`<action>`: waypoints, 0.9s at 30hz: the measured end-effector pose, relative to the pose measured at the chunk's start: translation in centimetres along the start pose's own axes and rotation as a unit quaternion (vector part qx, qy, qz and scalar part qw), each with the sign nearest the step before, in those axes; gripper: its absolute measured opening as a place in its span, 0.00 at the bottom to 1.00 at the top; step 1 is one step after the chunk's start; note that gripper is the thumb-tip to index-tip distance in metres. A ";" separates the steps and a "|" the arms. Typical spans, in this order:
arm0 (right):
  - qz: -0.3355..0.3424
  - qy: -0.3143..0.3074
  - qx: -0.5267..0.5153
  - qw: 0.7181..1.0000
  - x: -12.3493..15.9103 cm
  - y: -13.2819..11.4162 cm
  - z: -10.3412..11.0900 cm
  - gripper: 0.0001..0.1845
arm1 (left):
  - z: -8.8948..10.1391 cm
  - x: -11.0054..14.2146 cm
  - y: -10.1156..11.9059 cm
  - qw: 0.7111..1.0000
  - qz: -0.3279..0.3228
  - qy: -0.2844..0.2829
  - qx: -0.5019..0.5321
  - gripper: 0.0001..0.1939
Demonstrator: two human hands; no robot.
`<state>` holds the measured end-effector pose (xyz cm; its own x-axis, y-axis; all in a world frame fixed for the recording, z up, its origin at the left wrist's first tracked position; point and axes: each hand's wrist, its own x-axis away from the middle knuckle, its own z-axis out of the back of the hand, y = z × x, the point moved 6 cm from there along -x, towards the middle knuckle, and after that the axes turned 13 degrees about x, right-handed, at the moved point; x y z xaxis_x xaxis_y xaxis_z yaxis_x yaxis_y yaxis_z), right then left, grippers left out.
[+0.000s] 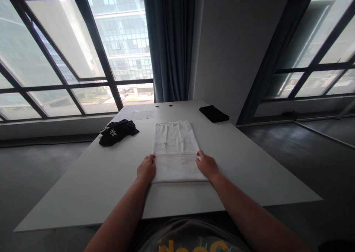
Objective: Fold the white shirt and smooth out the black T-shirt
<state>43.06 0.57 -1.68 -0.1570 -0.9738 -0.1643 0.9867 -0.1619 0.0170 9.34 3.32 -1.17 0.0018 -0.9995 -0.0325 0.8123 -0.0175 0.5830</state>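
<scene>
White garment (177, 167) lies folded, edges pinched in left grip (146, 167) and right grip (207, 165).

The white table (249, 170) and big windows (66, 37) suggest an office.

- Plain white across the folded garment (177, 168)
- Black with white lettering (112, 133) on the crumpled garment (122, 130)
- Black on the flat cloth (214, 114)
- White on the tabletop (249, 178)
- Dark blue on the curtain (173, 41)
- Grey with yellow lettering (171, 246) on the shirt (191, 231)
</scene>
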 end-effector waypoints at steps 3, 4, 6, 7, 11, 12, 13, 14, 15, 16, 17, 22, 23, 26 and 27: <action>0.004 -0.004 0.007 1.000 0.0 -0.1 0.1 0.11 | -0.1 0.0 0.0 1.000 0.003 -0.006 -0.007 0.19; 0.007 -0.005 0.008 1.000 0.0 -0.1 0.1 0.11 | -0.2 0.0 0.0 1.000 0.003 -0.009 -0.009 0.19; 0.014 -0.008 0.009 1.000 0.0 -0.2 0.0 0.11 | -0.3 0.0 0.0 1.000 0.003 -0.018 -0.015 0.19; 0.018 -0.009 0.008 1.000 0.0 -0.3 0.0 0.11 | -0.3 0.0 0.0 1.000 0.004 -0.023 -0.019 0.19; 0.031 -0.006 0.001 0.999 0.1 -0.4 -0.1 0.12 | -0.2 0.5 0.0 0.998 0.018 -0.041 -0.045 0.20; 0.031 -0.005 0.000 0.999 0.2 -0.4 0.0 0.12 | -0.1 0.7 0.0 0.997 0.020 -0.044 -0.051 0.20; 0.031 -0.006 0.000 0.999 0.4 -0.5 0.0 0.12 | 0.0 0.9 0.1 0.997 0.021 -0.046 -0.057 0.20; 0.031 -0.006 0.000 0.999 0.6 -0.5 0.1 0.11 | 0.1 1.1 0.1 0.997 0.021 -0.048 -0.061 0.20; 0.031 -0.006 0.000 1.000 0.8 -0.5 0.2 0.11 | 0.2 1.4 0.1 0.996 0.021 -0.050 -0.064 0.20; 0.031 -0.007 0.000 0.999 1.0 -0.6 0.3 0.11 | 0.3 1.6 0.1 0.996 0.020 -0.050 -0.066 0.20; 0.031 -0.008 -0.001 0.999 1.3 -0.6 0.4 0.11 | 0.3 1.9 0.0 0.996 0.021 -0.050 -0.068 0.20; 0.022 -0.010 -0.004 1.000 2.7 -0.5 0.8 0.11 | 1.0 3.3 -0.2 0.996 0.021 -0.046 -0.066 0.20; 0.020 -0.010 -0.007 1.000 3.0 -0.5 0.9 0.11 | 1.1 3.6 -0.3 0.997 0.020 -0.047 -0.066 0.21; 0.018 -0.009 -0.016 1.000 4.0 -0.2 1.3 0.11 | 1.5 4.4 -0.3 0.996 0.020 -0.048 -0.070 0.21; 0.018 -0.009 -0.019 1.000 4.3 -0.1 1.5 0.12 | 1.6 4.7 -0.4 0.996 0.020 -0.049 -0.072 0.21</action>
<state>42.20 -3.81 -0.90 -0.1223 -0.9816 -0.1467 0.9925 -0.1215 -0.0146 8.05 -1.38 -0.29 -0.0154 -0.9974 0.0710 0.8876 0.0191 0.4601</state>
